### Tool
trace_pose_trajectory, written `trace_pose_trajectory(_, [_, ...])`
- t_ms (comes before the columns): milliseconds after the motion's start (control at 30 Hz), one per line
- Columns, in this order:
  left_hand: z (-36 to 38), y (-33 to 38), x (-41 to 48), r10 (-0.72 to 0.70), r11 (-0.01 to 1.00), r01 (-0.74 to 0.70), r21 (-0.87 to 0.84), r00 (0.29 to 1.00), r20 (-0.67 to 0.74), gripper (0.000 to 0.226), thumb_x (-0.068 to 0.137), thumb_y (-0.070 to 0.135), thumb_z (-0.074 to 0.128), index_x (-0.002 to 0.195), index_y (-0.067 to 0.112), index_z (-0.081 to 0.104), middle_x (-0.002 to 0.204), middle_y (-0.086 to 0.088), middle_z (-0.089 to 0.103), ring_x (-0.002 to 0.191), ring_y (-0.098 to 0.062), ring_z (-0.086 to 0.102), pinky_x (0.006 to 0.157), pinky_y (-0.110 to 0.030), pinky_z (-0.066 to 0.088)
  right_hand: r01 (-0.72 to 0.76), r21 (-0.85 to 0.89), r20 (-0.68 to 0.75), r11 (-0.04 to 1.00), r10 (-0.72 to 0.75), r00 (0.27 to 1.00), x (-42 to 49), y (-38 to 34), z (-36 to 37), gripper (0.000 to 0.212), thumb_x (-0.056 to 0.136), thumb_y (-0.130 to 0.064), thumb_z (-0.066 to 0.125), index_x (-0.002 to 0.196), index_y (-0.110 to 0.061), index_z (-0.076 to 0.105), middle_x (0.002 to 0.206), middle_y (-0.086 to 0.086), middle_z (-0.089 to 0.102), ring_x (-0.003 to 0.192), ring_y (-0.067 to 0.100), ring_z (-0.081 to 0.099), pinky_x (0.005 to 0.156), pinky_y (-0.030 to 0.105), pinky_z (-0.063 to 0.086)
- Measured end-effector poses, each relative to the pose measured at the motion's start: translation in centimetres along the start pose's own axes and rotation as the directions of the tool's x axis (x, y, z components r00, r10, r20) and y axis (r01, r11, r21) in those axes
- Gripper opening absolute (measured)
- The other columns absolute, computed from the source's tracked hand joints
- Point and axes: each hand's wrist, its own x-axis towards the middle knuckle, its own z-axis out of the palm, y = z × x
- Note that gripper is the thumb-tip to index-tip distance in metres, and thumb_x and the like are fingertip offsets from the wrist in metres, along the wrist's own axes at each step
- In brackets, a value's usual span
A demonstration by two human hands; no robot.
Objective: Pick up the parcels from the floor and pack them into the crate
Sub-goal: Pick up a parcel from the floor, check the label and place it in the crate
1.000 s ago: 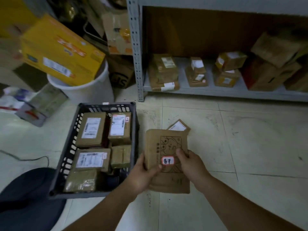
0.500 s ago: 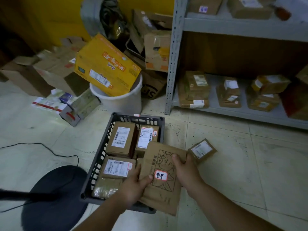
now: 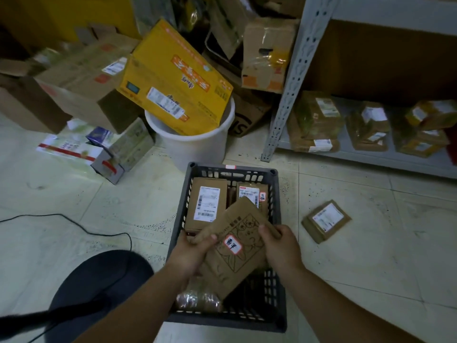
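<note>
We've got the brown paper parcel [image 3: 237, 246] over the crate [image 3: 277, 315] now. A sec ago it was out over the floor tiles, right of the crate; half a sec ago it overlapped the crate's right wall. So the carry is basically done, w/ only the set-down left.

Hands: left hand [image 3: 191, 253] is clamped on the parcel's left edge, thumb on top; right hand [image 3: 282, 248] pinches the right edge, thumb on top too. Both closed on the same parcel, nothing else held. The parcel sits tilted, far corner pointing up-right, and it's covering the boxes below. Can't tell if its underside touches them yet.

In the crate: a labelled box [image 3: 206, 204] at back left, another labelled box [image 3: 252, 194] at back right, partly under the parcel, plus a tape-wrapped parcel [image 3: 197, 299] at the near end. The crate looks fairly full at floor level, so we judge this one goes flat on top as a 2nd layer.

Still to do: one small labelled parcel [image 3: 326, 220] lies on the floor [image 3: 371, 256], right of the crate, apart from it. Prob. next pick after we let go here.

Other stuff nearby, not ours as far as we can tell: white bucket [image 3: 195, 147] w/ a yellow box [image 3: 173, 78] in it, and a shelf [image 3: 371, 159] of parcels.
</note>
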Motion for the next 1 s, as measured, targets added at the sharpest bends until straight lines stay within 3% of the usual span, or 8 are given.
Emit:
trace_pose_trajectory(67, [-0.5, -0.7, 0.9, -0.076, 0.993, 0.075, -0.095, 0.997, -0.016, 0.039, 0.079, 0.03, 0.074, 0.109, 0.013, 0.055, 0.102, -0.013, 0.071, 0.089, -0.031, 0.07, 0.078, -0.053, 0.056, -0.023, -0.02, -0.019, 1.0, 0.023, 1.0, 0.5, 0.4, 1.1, 0.034, 0.093, -0.042, 0.056, 0.113, -0.015, 0.053, 0.102, 0.004, 0.061, 0.084, 0.016, 0.056, 0.061, 0.025, 0.041])
trace_pose_trajectory(133, [-0.7, -1.5, 1.8, -0.108, 0.986, 0.103, -0.133, 0.994, -0.028, 0.032, 0.082, 0.022, 0.071, 0.109, 0.009, 0.059, 0.099, -0.015, 0.072, 0.089, -0.031, 0.07, 0.078, -0.048, 0.057, -0.051, -0.071, -0.015, 0.996, 0.05, 0.999, 1.5, 1.2, 2.0, 0.038, 0.094, -0.045, 0.052, 0.117, -0.015, 0.052, 0.104, 0.004, 0.059, 0.088, 0.018, 0.055, 0.068, 0.029, 0.042])
trace_pose_trajectory(300, [-1.8, -2.9, 4.5, -0.053, 0.996, 0.052, -0.066, 0.999, -0.008, 0.042, 0.084, 0.015, 0.069, 0.119, 0.03, 0.051, 0.109, -0.007, 0.069, 0.096, -0.026, 0.068, 0.08, -0.041, 0.057, -0.033, -0.24, 0.227, 0.97, 0.089, 0.97, 4.2, 2.1, 3.4, 0.05, 0.092, -0.051, 0.05, 0.136, -0.029, 0.046, 0.127, 0.001, 0.058, 0.104, 0.019, 0.055, 0.09, 0.034, 0.047])
trace_pose_trajectory(400, [-1.9, -3.9, 6.6, -0.004, 1.0, 0.005, 0.025, 0.999, -0.036, 0.044, 0.085, 0.014, 0.067, 0.122, 0.029, 0.05, 0.112, -0.005, 0.067, 0.098, -0.025, 0.066, 0.084, -0.043, 0.056, -0.056, -0.299, 0.251, 0.953, 0.135, 0.959, 5.9, 2.8, 4.5, 0.068, 0.088, -0.064, 0.046, 0.143, -0.024, 0.035, 0.133, 0.003, 0.053, 0.116, 0.026, 0.054, 0.086, 0.033, 0.044])
trace_pose_trajectory(500, [-1.2, -4.8, 8.5, 0.068, 0.972, -0.014, 0.235, 0.972, -0.223, 0.054, 0.087, 0.019, 0.066, 0.131, 0.011, 0.037, 0.114, -0.004, 0.056, 0.097, -0.02, 0.056, 0.078, -0.03, 0.048, -0.024, -0.352, 0.288, 0.936, 0.132, 0.949, 7.5, 4.2, 6.2, 0.062, 0.095, -0.06, 0.035, 0.148, -0.028, 0.028, 0.137, 0.007, 0.052, 0.122, 0.03, 0.051, 0.095, 0.035, 0.043])
trace_pose_trajectory(700, [-1.7, -8.3, 10.8, 0.249, 0.714, -0.017, 0.7, 0.94, -0.232, 0.059, 0.087, 0.034, 0.061, 0.133, 0.006, 0.037, 0.128, -0.015, 0.047, 0.118, -0.032, 0.048, 0.1, -0.048, 0.042, -0.063, -0.388, 0.281, 0.919, 0.183, 0.942, 9.1, 7.8, 8.9, 0.057, 0.096, -0.058, 0.031, 0.138, -0.021, 0.043, 0.132, 0.008, 0.055, 0.117, 0.03, 0.054, 0.099, 0.04, 0.044])
trace_pose_trajectory(833, [-2.0, -9.6, 11.3, 0.352, 0.403, 0.047, 0.914, 0.914, -0.202, 0.075, 0.092, 0.046, 0.048, 0.148, 0.006, 0.018, 0.155, -0.014, 0.016, 0.145, -0.03, 0.009, 0.118, -0.044, 0.013, -0.077, -0.377, 0.307, 0.923, 0.203, 0.93, 9.2, 8.9, 9.9, 0.053, 0.101, -0.048, 0.031, 0.143, -0.017, 0.036, 0.138, 0.01, 0.051, 0.123, 0.03, 0.05, 0.089, 0.03, 0.037])
trace_pose_trajectory(1000, [-2.6, -10.3, 11.6, 0.363, 0.369, 0.026, 0.929, 0.916, -0.17, 0.073, 0.093, 0.048, 0.045, 0.148, 0.008, 0.02, 0.159, -0.008, 0.008, 0.147, -0.024, -0.003, 0.119, -0.043, 0.006, -0.063, -0.392, 0.305, 0.918, 0.194, 0.932, 8.8, 9.6, 10.1, 0.052, 0.101, -0.046, 0.032, 0.142, -0.014, 0.038, 0.137, 0.011, 0.052, 0.122, 0.031, 0.051, 0.086, 0.028, 0.036])
